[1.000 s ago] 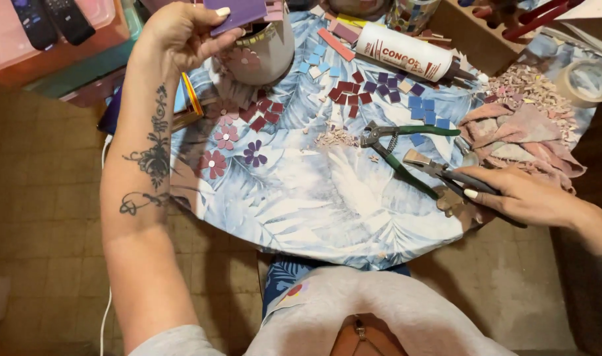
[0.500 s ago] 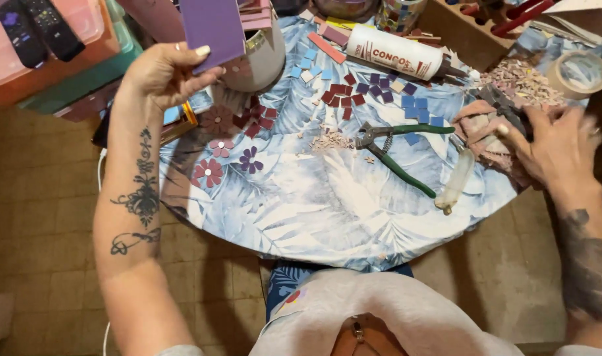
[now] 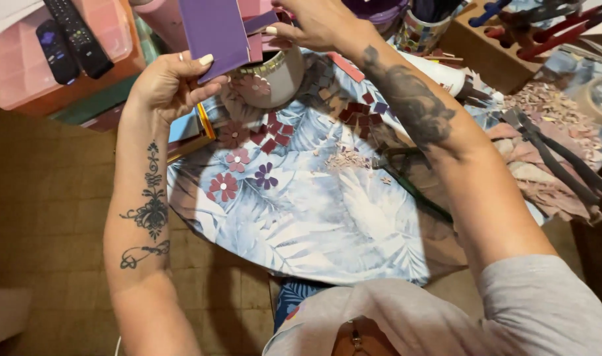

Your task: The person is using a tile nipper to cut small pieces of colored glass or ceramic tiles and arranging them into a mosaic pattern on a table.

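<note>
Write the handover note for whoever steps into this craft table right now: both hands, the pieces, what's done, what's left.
Left hand: raised over the table's far edge, gripping a purple sheet by its lower edge.
Right hand: reached across, fingers on the pink and purple pieces beside that sheet, above the white pot.
On the leaf-print cloth: small flower shapes laid out, dark red square pieces and scraps. Dark-handled cutters lie at the right, not in hand.
Done: several flowers and squares set out.
Left: the purple sheet is whole, apparently uncut.
</note>
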